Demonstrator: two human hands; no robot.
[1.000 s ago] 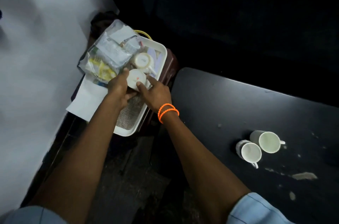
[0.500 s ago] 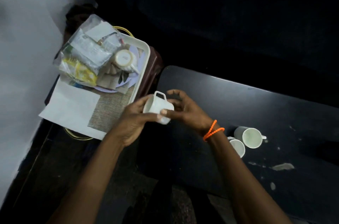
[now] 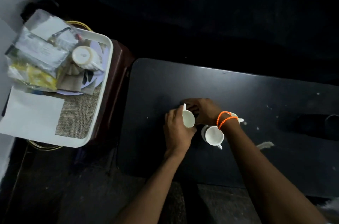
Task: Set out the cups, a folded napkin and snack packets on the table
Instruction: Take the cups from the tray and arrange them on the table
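Both hands hold a white cup [image 3: 188,118] over the dark table [image 3: 256,106], tilted, its handle pointing away from me. My left hand [image 3: 177,132] wraps its near side and my right hand [image 3: 203,110], with orange bead bracelets on the wrist, grips its far side. Just to the right an upright white cup [image 3: 213,135] stands on the table, and another cup [image 3: 238,118] is mostly hidden behind my right wrist. One more cup [image 3: 82,55] lies upside down in the white tray [image 3: 102,84] at left, beside snack packets [image 3: 40,53] and a brown folded napkin [image 3: 73,78].
The tray rests on a dark red stool [image 3: 117,80] left of the table, with a woven mat [image 3: 77,117] and a white sheet [image 3: 31,113] in it. A pale wall is at far left. The table surface carries pale stains [image 3: 265,144] at right.
The cup was lifted out of the tray and carried right over the table, down next to the two standing cups. The view swung right with it.
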